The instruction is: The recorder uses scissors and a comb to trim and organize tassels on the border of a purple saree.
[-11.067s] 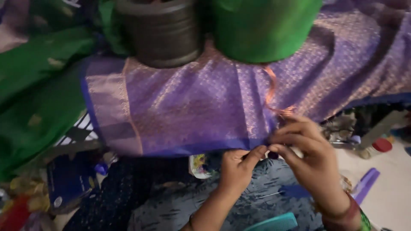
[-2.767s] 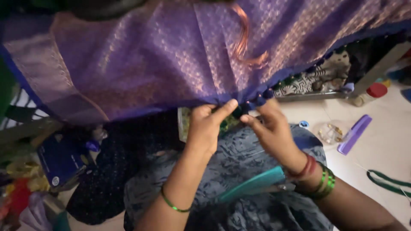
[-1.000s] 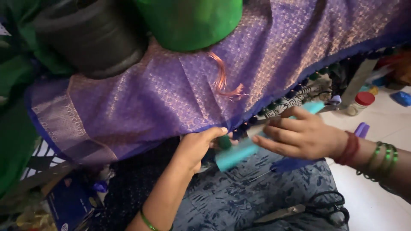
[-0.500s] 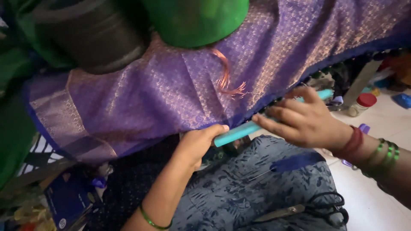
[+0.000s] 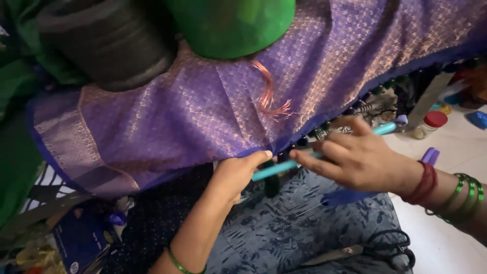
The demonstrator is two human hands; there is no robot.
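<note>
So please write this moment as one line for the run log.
left hand: pinches purple cloth edge | right hand: holds teal tool at edge | scissors: on lap

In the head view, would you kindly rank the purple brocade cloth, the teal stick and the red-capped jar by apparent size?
1. Purple brocade cloth
2. Teal stick, held by both hands
3. Red-capped jar, though it lies farther off

Purple gold-patterned cloth [image 5: 213,111], teal stick [image 5: 284,166], green bangles [image 5: 464,195].

Two round containers [image 5: 167,40] on draped cloth [image 5: 203,111], scissors [image 5: 390,251] on lap below, jar [image 5: 428,124] at right.
</note>
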